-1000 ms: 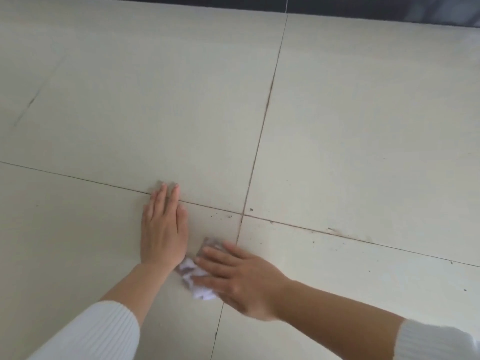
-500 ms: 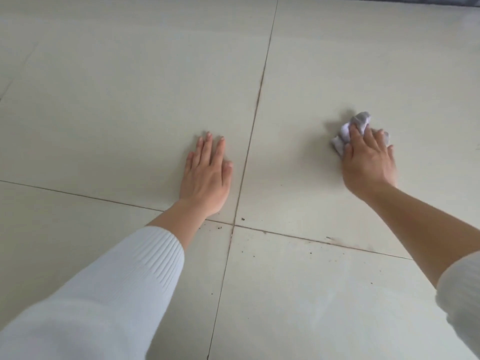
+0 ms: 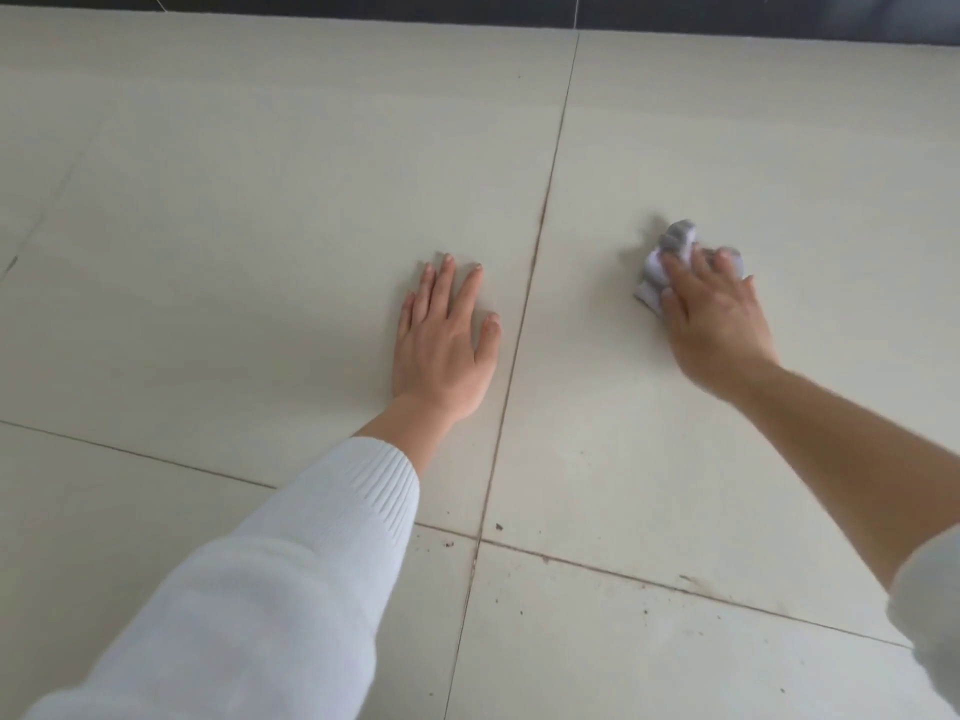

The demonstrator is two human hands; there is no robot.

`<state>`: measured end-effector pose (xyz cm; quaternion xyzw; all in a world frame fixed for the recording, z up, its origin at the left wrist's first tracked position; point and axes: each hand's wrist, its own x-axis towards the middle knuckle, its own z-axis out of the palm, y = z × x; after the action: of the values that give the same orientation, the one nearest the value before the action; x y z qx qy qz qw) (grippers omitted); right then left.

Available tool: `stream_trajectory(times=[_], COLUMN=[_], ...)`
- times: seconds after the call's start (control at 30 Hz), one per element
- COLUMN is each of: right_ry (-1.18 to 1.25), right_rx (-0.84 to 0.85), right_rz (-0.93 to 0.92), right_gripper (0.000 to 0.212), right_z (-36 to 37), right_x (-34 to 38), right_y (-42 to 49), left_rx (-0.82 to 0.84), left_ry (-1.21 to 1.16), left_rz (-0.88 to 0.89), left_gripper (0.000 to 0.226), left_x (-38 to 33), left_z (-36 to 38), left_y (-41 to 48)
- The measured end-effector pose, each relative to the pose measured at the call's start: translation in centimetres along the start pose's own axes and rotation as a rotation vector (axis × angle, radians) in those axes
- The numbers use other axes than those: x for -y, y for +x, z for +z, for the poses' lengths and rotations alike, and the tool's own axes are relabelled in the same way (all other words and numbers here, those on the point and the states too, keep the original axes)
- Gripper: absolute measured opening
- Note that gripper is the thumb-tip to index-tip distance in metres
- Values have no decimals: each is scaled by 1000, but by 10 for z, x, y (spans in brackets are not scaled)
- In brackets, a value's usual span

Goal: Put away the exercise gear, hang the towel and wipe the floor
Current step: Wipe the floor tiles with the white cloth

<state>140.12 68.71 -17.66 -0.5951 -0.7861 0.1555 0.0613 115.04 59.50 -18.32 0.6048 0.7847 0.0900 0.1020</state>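
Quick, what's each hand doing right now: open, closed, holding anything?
Left hand: open, flat on the floor, holding nothing.
Right hand: closed on the crumpled cloth, pressing it to the floor.

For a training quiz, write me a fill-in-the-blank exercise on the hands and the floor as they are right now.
1. The left hand lies flat on the floor and holds ____.
2. The right hand holds a crumpled wipe against the tile to the ____ of the long grout line.
3. The sleeve on the left arm is ____ in colour.

Missing words: nothing; right; white.
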Motion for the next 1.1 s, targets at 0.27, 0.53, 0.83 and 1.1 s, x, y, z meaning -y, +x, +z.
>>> stream_trajectory(times=[0.27,0.53,0.83,1.1], right_ry=[-155,0,-21,-168], right_rx=[237,-42,129,218], right_rz=[-496,279,-408,-680], right_gripper=[52,50,52,52], right_z=[-7,-24,14,-12], right_x=[4,-23,76,1], right_y=[-54,82,40,61], left_rx=[20,20,23,-1], left_ry=[15,12,30,46], left_rz=[-8,-17,-21,-13], left_gripper=[62,62,59,59], left_x=[-2,-1,0,0], left_z=[-6,-4,-4,-7], left_y=[-5,-1,0,3])
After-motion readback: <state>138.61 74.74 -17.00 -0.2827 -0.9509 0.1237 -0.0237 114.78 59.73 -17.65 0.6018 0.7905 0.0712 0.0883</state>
